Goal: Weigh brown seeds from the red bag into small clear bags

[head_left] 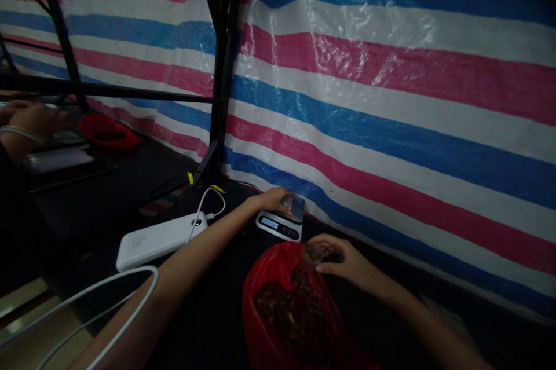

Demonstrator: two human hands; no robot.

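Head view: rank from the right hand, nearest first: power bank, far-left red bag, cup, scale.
From the right hand:
1. Cup: in its fingers, over the near red bag's edge.
2. Scale: ahead and left, under the left hand.
3. Power bank: left, beyond the left forearm.
4. Far-left red bag: at the neighbouring station.

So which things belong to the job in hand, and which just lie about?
In use:
- digital scale under the left hand
- small clear cup in the right hand
- red plastic bag of brown pieces

Apparently lying about:
- white power bank
- white cable
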